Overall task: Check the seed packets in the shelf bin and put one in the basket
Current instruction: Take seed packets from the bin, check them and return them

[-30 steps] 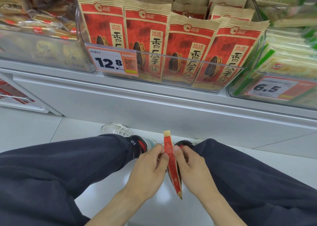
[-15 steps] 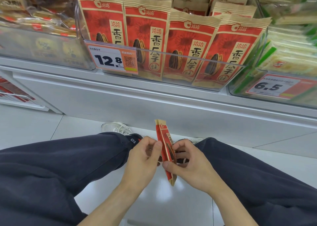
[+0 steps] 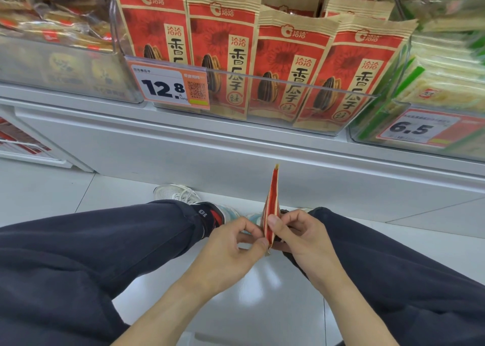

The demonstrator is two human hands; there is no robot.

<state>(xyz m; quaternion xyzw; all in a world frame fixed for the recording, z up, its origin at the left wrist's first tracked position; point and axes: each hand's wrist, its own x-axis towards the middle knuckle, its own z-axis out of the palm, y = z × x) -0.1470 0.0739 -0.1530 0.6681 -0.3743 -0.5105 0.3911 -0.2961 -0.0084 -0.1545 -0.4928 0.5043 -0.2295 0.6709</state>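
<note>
A red and tan seed packet point(image 3: 272, 203) stands edge-on between my knees, its top pointing up toward the shelf. My left hand point(image 3: 231, 251) pinches its lower left side with thumb and fingers. My right hand point(image 3: 299, 238) pinches the lower right side, thumb against the packet's face. On the shelf above, a clear plastic bin point(image 3: 262, 83) holds several more of the same seed packets point(image 3: 288, 64) standing upright in rows. No basket is in view.
A price tag reading 12.8 point(image 3: 168, 85) hangs on the bin front. Other snack bins stand left point(image 3: 60, 64) and right point(image 3: 441, 83), the right one tagged 6.5. My legs in dark trousers flank my hands over a white tiled floor point(image 3: 262, 293).
The packet has been turned in my hands from a slanted, partly face-on pose to upright and edge-on, and both hands have shifted down to its lower end.
</note>
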